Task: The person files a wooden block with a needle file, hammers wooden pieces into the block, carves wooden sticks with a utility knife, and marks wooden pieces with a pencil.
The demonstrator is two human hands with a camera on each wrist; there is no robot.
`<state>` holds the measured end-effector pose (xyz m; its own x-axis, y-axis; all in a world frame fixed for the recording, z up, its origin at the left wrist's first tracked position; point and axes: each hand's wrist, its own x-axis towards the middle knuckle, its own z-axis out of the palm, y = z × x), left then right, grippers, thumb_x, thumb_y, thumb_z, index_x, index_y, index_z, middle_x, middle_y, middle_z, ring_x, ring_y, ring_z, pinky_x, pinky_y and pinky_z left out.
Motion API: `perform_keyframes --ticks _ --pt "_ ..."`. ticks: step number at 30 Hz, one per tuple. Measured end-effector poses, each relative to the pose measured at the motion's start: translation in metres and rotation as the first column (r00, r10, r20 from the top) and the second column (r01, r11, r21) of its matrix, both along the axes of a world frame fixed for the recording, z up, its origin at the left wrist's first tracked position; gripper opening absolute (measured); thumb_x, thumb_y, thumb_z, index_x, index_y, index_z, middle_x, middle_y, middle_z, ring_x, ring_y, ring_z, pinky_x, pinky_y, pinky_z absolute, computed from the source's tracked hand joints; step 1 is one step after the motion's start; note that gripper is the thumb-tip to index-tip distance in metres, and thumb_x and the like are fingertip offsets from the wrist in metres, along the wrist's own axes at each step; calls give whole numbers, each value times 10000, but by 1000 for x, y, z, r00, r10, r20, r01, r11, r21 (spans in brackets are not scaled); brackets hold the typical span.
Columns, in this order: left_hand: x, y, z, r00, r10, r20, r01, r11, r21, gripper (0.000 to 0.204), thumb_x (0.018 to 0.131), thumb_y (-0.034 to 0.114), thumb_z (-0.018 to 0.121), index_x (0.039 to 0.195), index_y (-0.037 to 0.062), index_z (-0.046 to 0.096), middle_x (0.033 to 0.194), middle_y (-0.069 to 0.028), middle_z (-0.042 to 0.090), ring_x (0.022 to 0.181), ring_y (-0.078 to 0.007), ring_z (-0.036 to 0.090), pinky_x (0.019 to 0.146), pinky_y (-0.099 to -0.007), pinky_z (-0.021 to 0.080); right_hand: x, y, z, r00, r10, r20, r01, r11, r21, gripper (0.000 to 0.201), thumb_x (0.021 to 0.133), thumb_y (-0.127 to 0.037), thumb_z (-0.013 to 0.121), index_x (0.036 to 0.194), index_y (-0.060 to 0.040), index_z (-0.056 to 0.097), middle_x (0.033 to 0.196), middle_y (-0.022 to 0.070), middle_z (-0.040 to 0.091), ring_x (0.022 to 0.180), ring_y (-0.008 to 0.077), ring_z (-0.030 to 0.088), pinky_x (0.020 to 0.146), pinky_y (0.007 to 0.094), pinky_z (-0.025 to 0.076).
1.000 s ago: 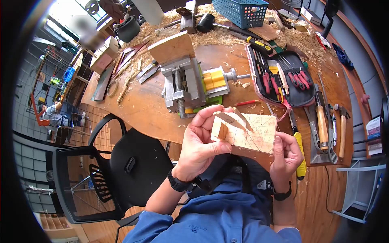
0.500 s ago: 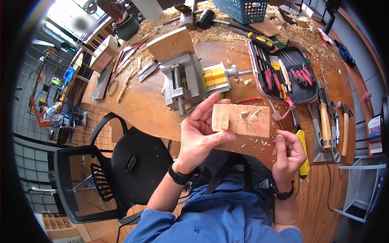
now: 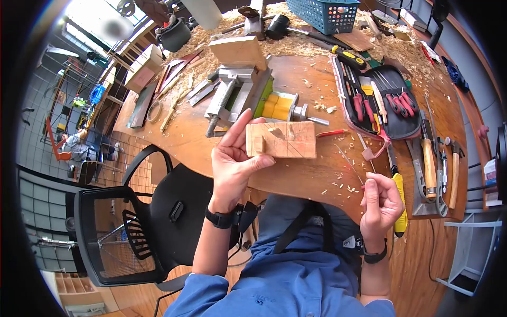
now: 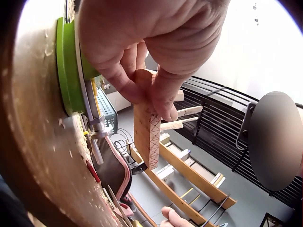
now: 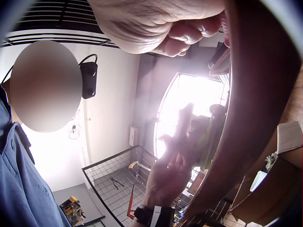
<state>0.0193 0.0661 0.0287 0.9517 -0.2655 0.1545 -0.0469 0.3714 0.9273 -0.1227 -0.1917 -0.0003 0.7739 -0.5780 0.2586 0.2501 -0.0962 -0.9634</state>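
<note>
My left hand (image 3: 232, 164) grips a small wooden block (image 3: 296, 145) over the table's front edge, thumb on the near side and fingers behind. Pencil lines mark its face, and crossed lines run along its narrow edge (image 4: 154, 137). A short wooden stub (image 3: 257, 144) stands up near the held end. Two thin wood slivers (image 4: 189, 111) stick out from the face. Lower right of the block, my right hand (image 3: 381, 203) has curled fingers and pinches a slender rod-like tool (image 3: 349, 162); its handle is hidden in the hand.
Beyond the block stand a metal vise (image 3: 237, 95) and a yellow clamp piece (image 3: 277, 105). A red pencil (image 3: 331, 133), an open tool case (image 3: 377, 100), a yellow cutter (image 3: 400, 203) and a hammer (image 3: 455, 169) lie to the right. A black chair (image 3: 179, 211) is at left.
My right hand has let go of the block's right end and moved down and away. My left hand has carried the block to the left and turned it level; the slender tool now shows.
</note>
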Motion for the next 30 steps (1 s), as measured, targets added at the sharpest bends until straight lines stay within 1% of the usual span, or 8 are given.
perform_keyframes --ticks 2,15,19,21,23,25,28,30 --pt "8 8 -3 1000 0 30 2 999 -44 1016 763 -139 920 1645 -34 427 1573 -202 601 1349 -230 671 1102 -360 600 -1 -1 -1 1000 4 -1 -4 1000 3 78 1054 -23 711 1113 16 745 733 -38 627 607 14 520 546 195 394" --pt "17 19 -4 992 91 93 -92 996 4 921 773 -110 932 1582 -15 502 1526 -160 643 1312 -203 685 1104 -348 590 1 1 0 1000 -14 -11 14 1000 7 86 1053 -29 710 1110 22 747 750 -35 640 617 16 523 556 196 399" --pt "-2 -2 -1 989 19 149 -26 999 43 803 777 -107 933 1480 2 562 1513 -150 648 1314 -199 682 1110 -354 592 1 2 5 1000 -27 -10 27 1000 0 82 1046 -32 724 1105 13 759 742 -40 649 604 18 529 552 196 387" --pt "-16 -13 2 996 -12 84 7 998 57 776 765 -47 962 1445 -7 589 1490 -146 659 1331 -223 668 1137 -374 564 1 1 4 1000 -23 -3 23 1000 -17 78 1045 -42 741 1099 8 766 725 -46 636 592 15 522 542 197 377" --pt "-23 -21 3 989 -149 -18 150 975 163 776 762 -94 945 1444 -12 584 1511 -149 636 1313 -212 674 1130 -365 581 1 0 3 1000 -23 6 23 999 -34 76 1046 -46 744 1097 7 767 710 -48 624 589 13 519 539 198 372" --pt "-28 -28 -3 988 -158 4 149 943 297 756 753 -151 922 1421 -4 602 1488 -109 609 1278 -193 680 1122 -354 601 1 -1 2 1000 -22 3 22 999 -42 74 1046 -42 743 1097 7 766 704 -50 617 590 12 517 540 199 369" --pt "-29 -33 -3 988 -133 79 93 920 380 662 751 -91 948 1344 -1 668 1337 -73 675 1156 -156 708 995 -321 642 1 0 4 1000 -10 5 10 999 -34 74 1046 -36 740 1101 7 766 700 -51 607 593 10 513 544 198 366" --pt "-26 -31 5 916 -200 347 -110 706 699 654 673 0 1008 1259 13 718 1248 -87 719 1072 -180 707 921 -349 619 2 -1 4 1000 -4 11 4 999 -35 80 1047 -30 737 1109 8 767 705 -52 605 599 8 511 550 196 366"
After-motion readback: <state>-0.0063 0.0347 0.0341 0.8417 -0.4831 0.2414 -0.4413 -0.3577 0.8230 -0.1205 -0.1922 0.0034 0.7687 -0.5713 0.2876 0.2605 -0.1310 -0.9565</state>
